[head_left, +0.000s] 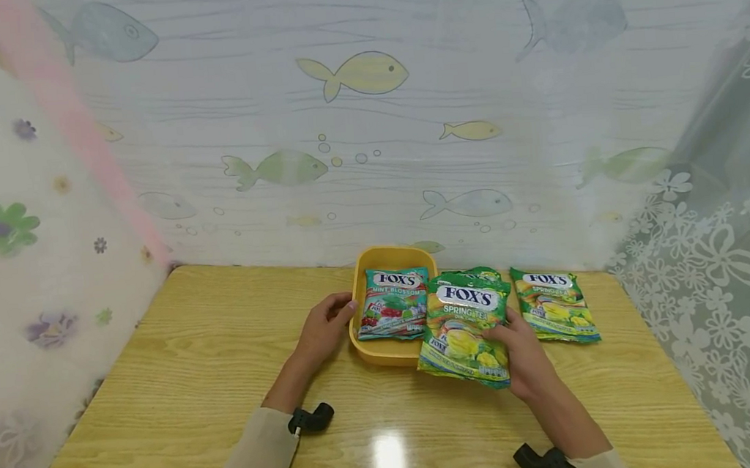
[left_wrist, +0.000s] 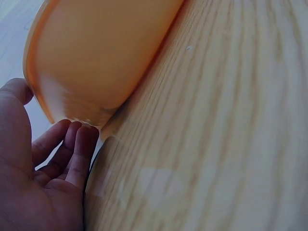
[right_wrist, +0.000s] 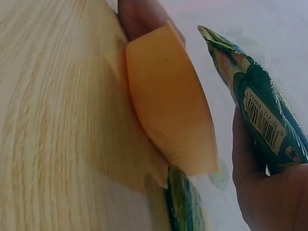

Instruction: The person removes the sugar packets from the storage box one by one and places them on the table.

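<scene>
A yellow plastic container (head_left: pixel 384 352) stands on the table, with a teal bag of Fox's Mint Blossom candy (head_left: pixel 394 304) lying inside. My left hand (head_left: pixel 323 331) holds its left side; in the left wrist view the thumb is at the rim and the curled fingertips touch the outer wall. My right hand (head_left: pixel 526 354) grips a green and yellow bag of Fox's Spring Tea candy (head_left: pixel 462 334), raised above the table and overlapping the container's right side. In the right wrist view, the held bag's barcode (right_wrist: pixel 262 118) shows above the thumb.
Another green candy bag (head_left: pixel 484 273) is mostly hidden behind the held one. Farther right, a Spring Tea bag (head_left: pixel 555 306) lies on the wooden table (head_left: pixel 212 342). A fish-patterned curtain (head_left: pixel 369 154) hangs behind the table's far edge.
</scene>
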`<state>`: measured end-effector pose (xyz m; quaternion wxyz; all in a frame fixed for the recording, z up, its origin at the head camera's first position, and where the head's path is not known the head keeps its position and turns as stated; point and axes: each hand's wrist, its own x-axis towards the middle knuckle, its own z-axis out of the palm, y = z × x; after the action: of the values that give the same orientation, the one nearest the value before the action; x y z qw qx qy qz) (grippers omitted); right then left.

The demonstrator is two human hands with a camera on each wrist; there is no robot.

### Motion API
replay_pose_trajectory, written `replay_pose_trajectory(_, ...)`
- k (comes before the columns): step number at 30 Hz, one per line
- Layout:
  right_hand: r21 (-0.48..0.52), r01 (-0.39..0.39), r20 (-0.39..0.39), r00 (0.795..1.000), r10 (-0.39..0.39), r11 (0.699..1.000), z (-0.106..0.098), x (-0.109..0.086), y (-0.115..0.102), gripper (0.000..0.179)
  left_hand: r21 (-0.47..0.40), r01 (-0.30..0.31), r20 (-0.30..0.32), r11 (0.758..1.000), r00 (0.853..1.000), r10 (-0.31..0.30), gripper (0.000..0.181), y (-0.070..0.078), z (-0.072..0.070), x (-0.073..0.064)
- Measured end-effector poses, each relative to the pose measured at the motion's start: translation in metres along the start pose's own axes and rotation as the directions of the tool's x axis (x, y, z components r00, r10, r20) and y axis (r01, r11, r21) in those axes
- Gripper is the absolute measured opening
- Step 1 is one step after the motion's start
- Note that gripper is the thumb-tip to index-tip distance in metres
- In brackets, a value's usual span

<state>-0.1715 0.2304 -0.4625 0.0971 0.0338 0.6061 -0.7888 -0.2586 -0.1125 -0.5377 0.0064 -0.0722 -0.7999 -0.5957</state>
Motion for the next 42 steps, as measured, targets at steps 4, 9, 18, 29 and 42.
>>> replay_pose_trajectory(4,-0.02,-0.016,-0.007,1.0,0.016,1.0,-0.006,-0.003,0.001,0.067,-0.001,0.0,-0.002,1.0,1.0,0.0,0.045,0.0,0.0,0.0)
replay_pose_trajectory(9,-0.029,-0.047,0.018,0.999,0.047,0.998,-0.016,-0.007,0.003,0.071,0.0,-0.006,-0.005,1.0,1.0,0.006,0.046,-0.002,0.001,0.0)
replay_pose_trajectory(18,-0.034,-0.066,0.035,0.997,0.067,0.997,-0.03,-0.012,0.009,0.076,-0.015,-0.006,-0.006,1.0,1.0,0.006,0.045,0.0,0.002,0.0)
replay_pose_trajectory(29,-0.036,-0.071,0.041,0.997,0.072,0.997,-0.043,-0.017,0.015,0.071,0.002,-0.006,0.006,1.0,1.0,0.006,0.045,0.001,0.0,0.0)
replay_pose_trajectory(42,-0.044,-0.063,0.165,0.984,0.07,0.997,-0.052,-0.022,0.021,0.072,0.0,0.0,0.003,1.0,1.0,0.0,0.044,-0.001,0.001,0.002)
